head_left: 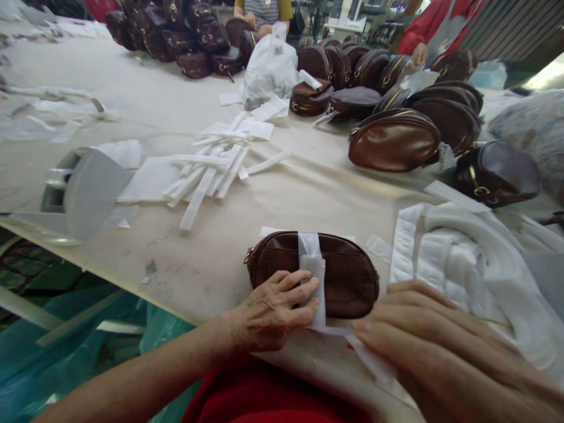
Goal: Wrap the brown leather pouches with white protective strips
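A dark brown oval bag lies on the table near its front edge. A translucent white strip runs over its middle. My left hand presses on the strip and the bag's front, its fingers a little apart. At the right, my right hand pinches a thin white piece between thumb and fingers, just off the bag's lower right side. That piece reaches toward the strip; whether the two are joined is unclear.
White paper strips lie in a pile ahead. A tape dispenser stands left. Brown bags fill the back right, more bags the back left. White wrapping lies right. Two people are across the table.
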The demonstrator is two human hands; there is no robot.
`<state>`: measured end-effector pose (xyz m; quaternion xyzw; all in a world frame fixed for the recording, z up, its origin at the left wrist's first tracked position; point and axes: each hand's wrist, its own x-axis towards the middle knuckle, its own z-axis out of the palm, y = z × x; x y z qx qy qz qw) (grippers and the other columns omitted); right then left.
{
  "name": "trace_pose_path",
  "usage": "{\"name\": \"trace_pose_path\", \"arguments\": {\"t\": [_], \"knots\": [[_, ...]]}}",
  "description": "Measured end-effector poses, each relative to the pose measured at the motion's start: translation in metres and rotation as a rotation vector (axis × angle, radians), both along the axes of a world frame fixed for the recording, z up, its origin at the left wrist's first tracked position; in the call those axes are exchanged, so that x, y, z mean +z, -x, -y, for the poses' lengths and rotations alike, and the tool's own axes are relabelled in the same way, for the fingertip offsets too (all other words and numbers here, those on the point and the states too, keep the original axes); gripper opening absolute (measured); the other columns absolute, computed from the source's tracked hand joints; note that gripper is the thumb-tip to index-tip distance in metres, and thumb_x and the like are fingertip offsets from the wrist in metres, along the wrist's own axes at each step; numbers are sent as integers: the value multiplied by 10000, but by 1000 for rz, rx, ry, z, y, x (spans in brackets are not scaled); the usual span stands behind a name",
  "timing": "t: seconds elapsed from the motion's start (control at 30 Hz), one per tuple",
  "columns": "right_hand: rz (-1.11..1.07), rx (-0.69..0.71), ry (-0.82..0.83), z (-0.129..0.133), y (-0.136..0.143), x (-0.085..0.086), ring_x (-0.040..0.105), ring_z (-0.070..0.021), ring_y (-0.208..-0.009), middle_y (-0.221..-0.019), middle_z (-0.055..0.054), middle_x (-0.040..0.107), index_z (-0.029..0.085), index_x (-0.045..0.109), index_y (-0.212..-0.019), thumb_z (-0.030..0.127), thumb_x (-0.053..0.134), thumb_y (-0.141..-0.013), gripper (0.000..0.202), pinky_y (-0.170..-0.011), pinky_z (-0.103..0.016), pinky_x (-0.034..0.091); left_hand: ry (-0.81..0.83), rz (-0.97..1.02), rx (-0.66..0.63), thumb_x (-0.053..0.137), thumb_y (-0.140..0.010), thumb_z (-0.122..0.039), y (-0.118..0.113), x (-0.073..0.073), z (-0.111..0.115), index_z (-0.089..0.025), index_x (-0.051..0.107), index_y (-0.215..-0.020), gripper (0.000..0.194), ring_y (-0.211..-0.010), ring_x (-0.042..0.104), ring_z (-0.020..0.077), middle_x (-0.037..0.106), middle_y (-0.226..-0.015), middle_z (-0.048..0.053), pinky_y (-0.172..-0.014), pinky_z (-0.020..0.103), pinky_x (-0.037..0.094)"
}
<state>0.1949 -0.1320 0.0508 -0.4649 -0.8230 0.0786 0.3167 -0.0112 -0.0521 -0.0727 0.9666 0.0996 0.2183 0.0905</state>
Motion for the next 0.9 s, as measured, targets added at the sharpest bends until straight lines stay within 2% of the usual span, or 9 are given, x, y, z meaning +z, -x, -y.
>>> {"name": "trace_pose_path", "arguments": {"t": [0.07, 0.17, 0.3, 0.4, 0.5, 0.6, 0.9], "knots": [[3, 65, -54, -24, -2, -1, 650, -134, -667, -731, -17, 688, 254, 628, -930, 158, 466, -912, 189, -713, -245, 518, 39, -14, -2, 465, -832, -163, 1, 2, -1, -164, 562, -1054, 242, -1225, 415, 281, 518, -1292, 116, -911, 396, 395], [0, 76, -94, -57, -4, -11, 636, -129, -659, -726, -19, 681, 249, 634, -900, 147, 491, -904, 176, -649, -243, 502, 142, -35, -15, 476, -791, -172, 0, 8, -2, -168, 561, -933, 165, -1218, 424, 281, 521, -1280, 116, -918, 394, 404], [-86, 28, -52, -90, -8, -39, 630, -123, -649, -723, -23, 675, 219, 663, -841, 209, 558, -891, 117, -614, -231, 495, 233, -27, -21, 485, -715, -169, 0, 11, -3, -157, 531, -871, 163, -1197, 444, 273, 554, -1202, 130, -945, 384, 403], [-171, -1, 53, -110, -9, -64, 616, -113, -629, -690, -13, 656, 202, 674, -768, 282, 607, -870, 146, -602, -216, 486, 254, -18, -20, 501, -698, -177, 0, 10, -2, -147, 524, -872, 178, -1174, 469, 265, 577, -1153, 127, -948, 369, 405], [-223, -29, 185, -122, -10, -84, 603, -105, -618, -686, -7, 636, 199, 682, -716, 333, 623, -855, 202, -603, -210, 481, 262, -29, 3, 499, -722, -176, -1, 9, -1, -156, 519, -839, 120, -1166, 486, 253, 600, -1124, 114, -946, 358, 410], [-246, -40, 279, -129, -11, -98, 596, -101, -626, -696, -5, 622, 198, 688, -694, 364, 617, -851, 239, -616, -207, 476, 258, -1, 27, 479, -739, -163, -2, 8, 0, -162, 512, -803, 72, -1159, 501, 247, 625, -1078, 111, -932, 348, 423], [-215, -14, 426, -137, -9, -118, 576, -95, -641, -708, 3, 602, 201, 699, -702, 326, 632, -838, 197, -610, -202, 444, 273, -17, 13, 442, -755, -167, -3, 4, -3, -162, 527, -797, 96, -1073, 558, 249, 634, -1024, 135, -843, 351, 495]]}}
